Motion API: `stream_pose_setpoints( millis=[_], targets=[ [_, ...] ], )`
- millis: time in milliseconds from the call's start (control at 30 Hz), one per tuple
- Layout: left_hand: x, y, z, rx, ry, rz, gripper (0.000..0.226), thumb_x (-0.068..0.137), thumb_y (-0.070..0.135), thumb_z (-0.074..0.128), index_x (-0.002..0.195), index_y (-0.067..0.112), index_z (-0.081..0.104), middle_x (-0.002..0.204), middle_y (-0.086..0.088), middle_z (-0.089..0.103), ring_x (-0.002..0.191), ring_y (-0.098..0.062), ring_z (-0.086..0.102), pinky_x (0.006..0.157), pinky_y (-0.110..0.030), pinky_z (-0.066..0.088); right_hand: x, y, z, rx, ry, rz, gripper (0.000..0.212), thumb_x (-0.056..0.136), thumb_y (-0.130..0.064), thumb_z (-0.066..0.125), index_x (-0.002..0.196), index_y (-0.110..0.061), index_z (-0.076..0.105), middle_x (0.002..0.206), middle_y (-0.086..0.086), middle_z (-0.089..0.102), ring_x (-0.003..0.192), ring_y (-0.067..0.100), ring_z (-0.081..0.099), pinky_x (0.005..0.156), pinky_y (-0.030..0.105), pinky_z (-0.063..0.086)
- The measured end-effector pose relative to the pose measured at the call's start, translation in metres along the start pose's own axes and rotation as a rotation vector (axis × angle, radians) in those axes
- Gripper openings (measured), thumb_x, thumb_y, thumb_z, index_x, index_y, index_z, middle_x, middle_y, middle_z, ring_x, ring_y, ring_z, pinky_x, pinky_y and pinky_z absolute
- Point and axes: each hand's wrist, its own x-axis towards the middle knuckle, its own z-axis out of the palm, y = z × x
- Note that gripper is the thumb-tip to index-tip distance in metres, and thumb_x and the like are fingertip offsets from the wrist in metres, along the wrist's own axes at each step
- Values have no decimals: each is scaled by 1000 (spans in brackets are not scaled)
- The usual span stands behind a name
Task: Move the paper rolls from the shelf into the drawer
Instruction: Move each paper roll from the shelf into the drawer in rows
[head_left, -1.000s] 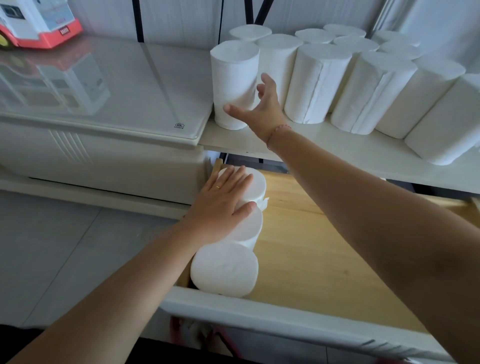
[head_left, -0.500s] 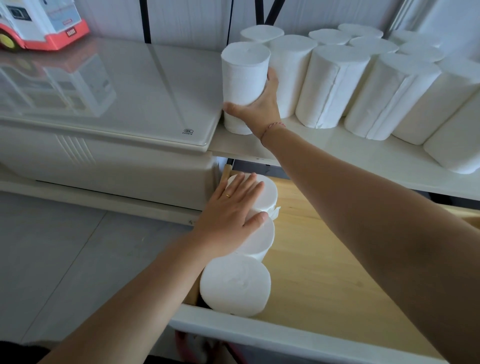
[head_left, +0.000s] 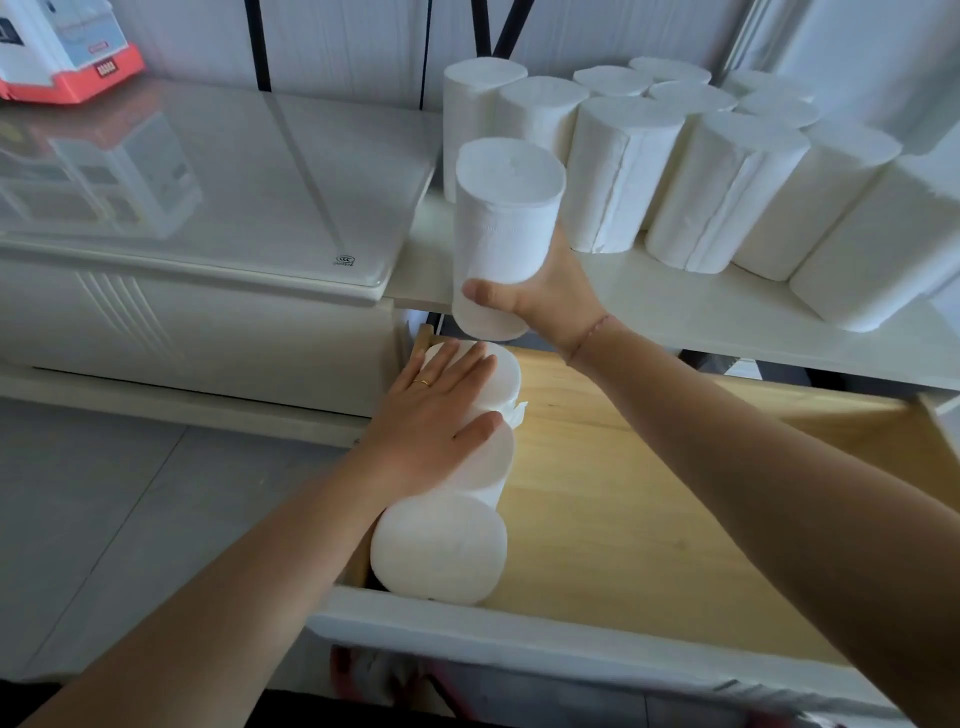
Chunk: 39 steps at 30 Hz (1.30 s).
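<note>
While the right hand (head_left: 545, 296) grips one paper roll (head_left: 506, 228) upright off the shelf (head_left: 701, 312) edge, the left hand (head_left: 436, 415) lies flat on the row of rolls (head_left: 441, 545) in the drawer (head_left: 623, 493), directly beneath. Standing rolls (head_left: 727, 182) crowd two o'clock; a glass-topped cabinet (head_left: 234, 182) fills ten o'clock.

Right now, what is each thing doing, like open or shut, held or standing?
drawer, pulled open, wood floor mostly bare.
held roll, upright in the air, clear of the shelf.
right hand, grips the held roll near its bottom.
left hand, flat on top of the drawer rolls.
drawer rolls, three standing on end along its left side.
shelf rolls, standing upright, packed close.
</note>
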Motion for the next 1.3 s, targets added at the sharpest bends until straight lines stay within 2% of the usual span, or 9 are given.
stream_pose_setpoints(
  millis=[100,200,400,500,600,833,1000,1167,1300],
  targets=[
    [-1,1,-2,21,8,6,65,95,52,17,151,23,2,159,9,-3,143,-9,-14,115,-30,-11,-30,-2,-17,2,-22,-16,85,59,-18,82,133,-9,42,125,12,59,117,24,58,97,48,50],
    [-2,4,-4,17,7,-2,63,96,50,19,151,24,4,158,10,-3,144,-9,-13,116,-31,-10,-58,0,-31,-40,-42,-6,84,58,-23,84,131,-11,45,121,9,61,113,21,60,95,45,53],
    [0,5,-5,93,-43,-26,63,96,52,14,150,24,0,158,9,-8,143,-10,-16,114,-34,-15,-106,33,-50,-58,-91,84,80,55,-33,82,126,-16,50,116,3,65,108,14,63,88,29,55],
    [-1,6,-4,89,-52,-25,62,96,51,14,150,24,-2,157,8,-10,142,-9,-17,115,-33,-14,-117,60,-57,-65,-89,179,84,51,-36,83,127,-18,50,116,3,65,108,16,62,92,37,55],
    [-2,6,-4,67,-50,-30,62,96,51,12,150,26,-4,157,10,-13,141,-7,-20,114,-29,-15,-116,78,-58,-103,-74,252,92,51,-29,85,133,-19,43,122,4,60,114,21,58,96,47,52],
    [-1,7,-5,82,-59,-37,61,97,49,13,150,24,-7,156,10,-14,142,-8,-19,115,-31,-13,-123,112,-40,-249,-63,257,100,56,-20,91,138,-22,34,131,1,49,119,20,50,98,47,49],
    [-1,5,-4,73,-52,-24,61,97,49,14,150,24,-6,157,10,-13,142,-8,-19,115,-31,-13,-122,122,-40,-234,-49,287,100,57,-17,91,139,-21,34,131,3,50,119,22,50,99,46,48],
    [-2,4,-4,55,-42,-16,61,97,49,15,150,24,-4,157,10,-12,142,-8,-18,114,-29,-13,-126,125,-45,-203,-43,300,109,56,-20,90,144,-22,27,134,-2,47,123,18,46,104,39,42],
    [-2,4,-5,62,-54,-19,61,97,49,14,150,24,-4,157,10,-13,142,-8,-19,115,-30,-12,-126,122,-52,-150,-132,339,108,62,-17,90,146,-22,22,140,-1,42,130,21,41,109,47,40]
  ],
)
